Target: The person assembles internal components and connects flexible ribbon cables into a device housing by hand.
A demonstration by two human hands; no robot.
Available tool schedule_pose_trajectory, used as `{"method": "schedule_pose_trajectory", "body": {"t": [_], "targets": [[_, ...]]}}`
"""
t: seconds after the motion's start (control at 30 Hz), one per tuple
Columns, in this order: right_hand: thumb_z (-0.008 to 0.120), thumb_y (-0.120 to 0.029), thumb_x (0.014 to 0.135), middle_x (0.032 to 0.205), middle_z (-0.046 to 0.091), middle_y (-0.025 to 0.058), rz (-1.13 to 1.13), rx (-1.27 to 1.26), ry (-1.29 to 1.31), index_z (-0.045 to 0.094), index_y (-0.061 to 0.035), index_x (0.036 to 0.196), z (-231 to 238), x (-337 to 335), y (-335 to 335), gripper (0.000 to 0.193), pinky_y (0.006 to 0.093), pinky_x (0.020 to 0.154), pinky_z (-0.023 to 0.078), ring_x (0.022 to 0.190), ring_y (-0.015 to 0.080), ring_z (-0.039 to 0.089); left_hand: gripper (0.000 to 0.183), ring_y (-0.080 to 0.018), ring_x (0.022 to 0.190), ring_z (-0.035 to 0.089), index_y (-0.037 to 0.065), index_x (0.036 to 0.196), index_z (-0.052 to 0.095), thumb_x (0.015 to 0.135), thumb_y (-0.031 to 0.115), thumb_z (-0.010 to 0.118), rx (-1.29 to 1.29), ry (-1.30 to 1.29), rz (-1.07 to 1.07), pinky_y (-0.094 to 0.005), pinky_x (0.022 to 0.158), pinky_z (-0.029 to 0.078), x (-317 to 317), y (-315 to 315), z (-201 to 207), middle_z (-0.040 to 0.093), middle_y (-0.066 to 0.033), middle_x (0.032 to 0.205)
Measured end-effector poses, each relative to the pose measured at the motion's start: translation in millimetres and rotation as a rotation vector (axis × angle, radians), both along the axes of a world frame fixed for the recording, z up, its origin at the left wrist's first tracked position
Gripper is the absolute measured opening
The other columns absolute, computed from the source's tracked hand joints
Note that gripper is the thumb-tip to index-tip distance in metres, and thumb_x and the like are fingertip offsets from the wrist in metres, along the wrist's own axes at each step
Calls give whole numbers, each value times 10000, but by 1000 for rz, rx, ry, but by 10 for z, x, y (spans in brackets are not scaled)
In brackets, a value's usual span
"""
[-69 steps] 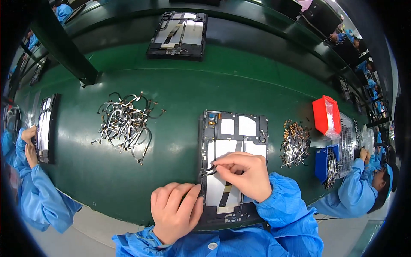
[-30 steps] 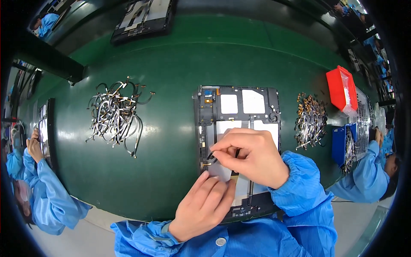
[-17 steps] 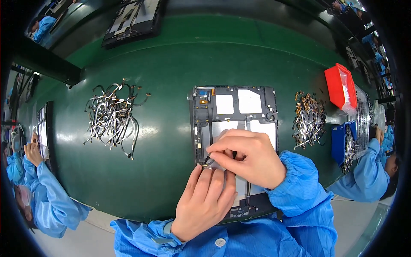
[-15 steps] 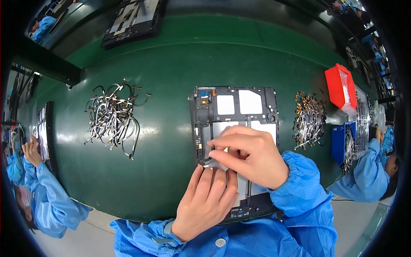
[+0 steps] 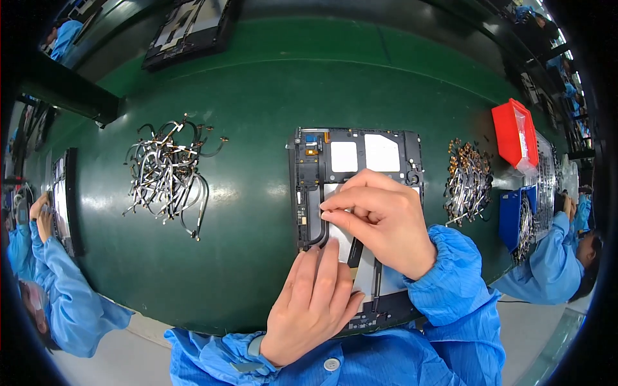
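In front of me lies an opened tablet-like device (image 5: 376,176), with a black frame and white panels inside. A thin black cable (image 5: 322,231) runs along its left part and bends near the lower left. My right hand (image 5: 383,222) is closed, thumb and forefinger pinching the cable about midway along. My left hand (image 5: 312,302) rests with outstretched fingers on the device's lower left, fingertips beside the cable's bend. Both hands hide part of the device's middle.
A tangled heap of cables (image 5: 168,170) lies left, another cable pile (image 5: 468,180) right. Beyond the latter stand a red bin (image 5: 514,135) and a blue bin (image 5: 510,222) of cables. Another device (image 5: 190,32) sits at the back. Co-workers in blue sleeves (image 5: 544,267) work on both sides.
My right thumb and forefinger have closed together on the cable, slightly higher up the device. My left fingers have shifted, one reaching farther up. The view has shifted a little.
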State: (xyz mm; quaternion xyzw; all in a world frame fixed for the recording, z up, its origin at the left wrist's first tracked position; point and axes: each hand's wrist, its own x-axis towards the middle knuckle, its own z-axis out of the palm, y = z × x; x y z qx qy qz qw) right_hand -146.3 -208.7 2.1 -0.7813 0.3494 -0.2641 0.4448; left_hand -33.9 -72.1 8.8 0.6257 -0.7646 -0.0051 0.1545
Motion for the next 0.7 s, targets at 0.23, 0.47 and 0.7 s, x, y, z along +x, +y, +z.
{"method": "schedule_pose_trajectory", "body": {"t": [0.23,0.47,0.7], "targets": [[745,8,764,832,640,38,-15,-16,-20,745,-42,920,-14,15,11,164,222,484,389,548,59,490,527,-354,1104,564,-37,1085,563,804,396,668,73,-21,17,-359,906,500,11,13,34,564,-241,1249],[760,-22,757,796,613,55,-100,46,10,710,-6,886,-29,34,-43,139,243,486,402,533,83,508,505,-351,1112,560,-35,1049,571,806,398,660,85,-9,-4,-353,904,498,16,-21,-11,563,-244,1260],[750,12,762,791,610,43,-121,-31,-67,706,2,867,-28,72,-27,114,212,474,372,542,40,484,485,-350,1102,566,-22,1046,574,825,404,648,66,-35,5,-350,904,497,2,-25,30,564,-241,1260]]}}
